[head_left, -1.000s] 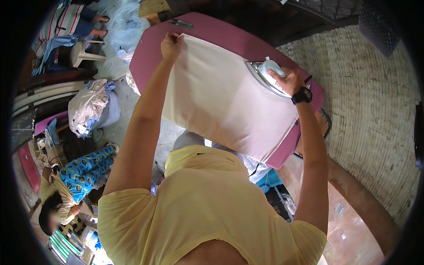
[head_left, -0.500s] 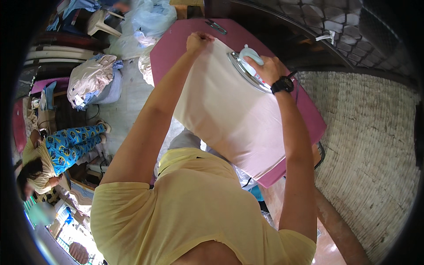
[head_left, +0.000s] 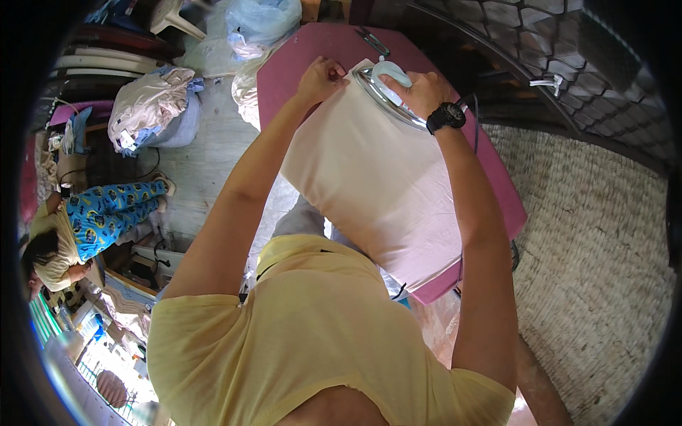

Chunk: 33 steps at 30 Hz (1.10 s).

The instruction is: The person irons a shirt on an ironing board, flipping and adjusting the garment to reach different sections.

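Note:
A pale cream-pink cloth [head_left: 376, 177] lies spread over a maroon padded ironing board [head_left: 291, 57]. My right hand [head_left: 428, 94] is closed round the handle of a pale blue and silver iron [head_left: 373, 89], whose tip is by the cloth's far corner. Beside that corner, my left hand [head_left: 321, 79] has its fingers curled in a pinch at the cloth's edge; the fingertips are small and hard to make out. A pair of thread snips [head_left: 374, 42] rests on the board's far end, beyond the iron. A black watch [head_left: 449, 118] is on my right wrist.
The iron's dark cord [head_left: 476, 121] runs along the board's right side. A metal lattice gate [head_left: 526, 42] stands at the far right. Heaped garments [head_left: 153, 106] and a blue plastic bag [head_left: 263, 25] lie left. Another person [head_left: 92, 227] is at the left.
The iron has slid leftward and away from me, toward the cloth's far corner. My left hand has shifted slightly nearer, from the corner to the edge beside it.

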### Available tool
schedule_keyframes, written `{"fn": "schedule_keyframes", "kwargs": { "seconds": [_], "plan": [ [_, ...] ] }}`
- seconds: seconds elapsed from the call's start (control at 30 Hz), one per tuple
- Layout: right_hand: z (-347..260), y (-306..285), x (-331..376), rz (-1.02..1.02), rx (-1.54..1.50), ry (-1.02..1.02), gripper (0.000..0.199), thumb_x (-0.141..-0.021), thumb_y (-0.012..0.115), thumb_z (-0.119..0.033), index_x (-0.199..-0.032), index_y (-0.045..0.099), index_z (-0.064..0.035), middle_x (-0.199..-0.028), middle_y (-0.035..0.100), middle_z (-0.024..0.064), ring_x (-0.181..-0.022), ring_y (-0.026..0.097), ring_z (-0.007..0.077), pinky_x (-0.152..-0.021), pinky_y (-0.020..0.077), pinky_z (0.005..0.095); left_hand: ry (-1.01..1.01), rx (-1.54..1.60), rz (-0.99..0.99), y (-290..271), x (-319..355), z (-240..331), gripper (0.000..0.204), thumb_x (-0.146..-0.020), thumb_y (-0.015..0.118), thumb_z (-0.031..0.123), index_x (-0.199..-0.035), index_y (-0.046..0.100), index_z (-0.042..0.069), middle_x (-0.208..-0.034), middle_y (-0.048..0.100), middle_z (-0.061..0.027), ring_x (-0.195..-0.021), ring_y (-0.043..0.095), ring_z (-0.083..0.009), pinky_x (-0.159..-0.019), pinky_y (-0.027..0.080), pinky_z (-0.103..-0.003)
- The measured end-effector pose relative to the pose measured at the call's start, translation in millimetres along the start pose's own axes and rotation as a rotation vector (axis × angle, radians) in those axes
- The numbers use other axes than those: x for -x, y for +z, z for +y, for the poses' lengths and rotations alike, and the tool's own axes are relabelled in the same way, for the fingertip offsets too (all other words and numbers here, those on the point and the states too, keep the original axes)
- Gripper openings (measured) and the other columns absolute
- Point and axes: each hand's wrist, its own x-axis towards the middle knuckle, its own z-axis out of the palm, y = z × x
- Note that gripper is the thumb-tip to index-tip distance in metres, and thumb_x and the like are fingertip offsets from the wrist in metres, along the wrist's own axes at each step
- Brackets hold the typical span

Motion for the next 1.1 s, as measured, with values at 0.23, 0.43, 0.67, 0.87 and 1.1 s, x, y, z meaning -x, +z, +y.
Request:
{"fn": "schedule_keyframes", "kwargs": {
  "seconds": [0.23, 0.43, 0.67, 0.87, 1.1],
  "plan": [
    [-8.0, 3.4, -2.8, -0.062, -0.002, 0.006, 0.076, -0.082, 0.05, -0.077, -0.087, 0.073, -0.0047, -0.083, 0.071, 0.0204, -0.086, 0.069, 0.0382, -0.074, 0.0544, 0.0495, -0.049, 0.014, 0.04, 6.0, 7.4, -2.5, 0.024, -0.069, 0.082, 0.02, -0.085, 0.068, 0.008, -0.082, 0.057, -0.005, -0.084, 0.058, -0.0216, -0.077, 0.05, -0.035],
    [-12.2, 7.8, -3.5, -0.011, 0.05, -0.037, 0.076, -0.081, 0.05, -0.078, -0.083, 0.074, -0.0056, -0.075, 0.071, 0.0152, -0.082, 0.071, 0.0333, -0.074, 0.0552, 0.0459, 0.039, 0.045, 0.055, 9.1, 7.6, -12.0, 0.024, -0.069, 0.082, 0.018, -0.086, 0.068, 0.007, -0.083, 0.058, -0.0058, -0.082, 0.059, -0.0218, -0.076, 0.051, -0.034],
    [-5.4, -9.4, -9.6, -0.11, -0.037, 0.131, 0.083, -0.079, 0.045, -0.082, -0.085, 0.074, -0.0045, -0.077, 0.071, 0.0163, -0.083, 0.071, 0.0335, -0.079, 0.0547, 0.0454, -0.31, 0.139, 0.06, 27.8, -22.3, -14.4, 0.028, -0.075, 0.079, 0.029, -0.092, 0.068, 0.008, -0.089, 0.062, -0.0075, -0.093, 0.063, -0.0272, -0.078, 0.051, -0.035],
    [119.4, -32.3, 86.9, -0.166, -0.043, 0.236, 0.08, -0.083, 0.046, -0.078, -0.084, 0.073, -0.0027, -0.072, 0.068, 0.0174, -0.076, 0.069, 0.0323, -0.073, 0.0531, 0.046, -0.15, -0.288, 0.157, 46.0, -27.3, 34.8, 0.044, -0.069, 0.082, 0.048, -0.095, 0.067, 0.015, -0.099, 0.062, -0.0023, -0.106, 0.059, -0.0232, -0.085, 0.049, -0.036],
    [181.0, -112.5, 327.7, 0.238, -0.059, 0.736, 0.074, -0.088, 0.054, -0.069, -0.081, 0.071, 0.0024, -0.057, 0.06, 0.0167, -0.053, 0.059, 0.0253, -0.057, 0.0457, 0.0422, -0.253, -0.167, 0.118, 45.3, -28.4, 28.8, 0.052, -0.06, 0.086, 0.056, -0.088, 0.068, 0.016, -0.095, 0.063, 0.001, -0.093, 0.063, -0.0191, -0.081, 0.051, -0.038]
  ]
}}
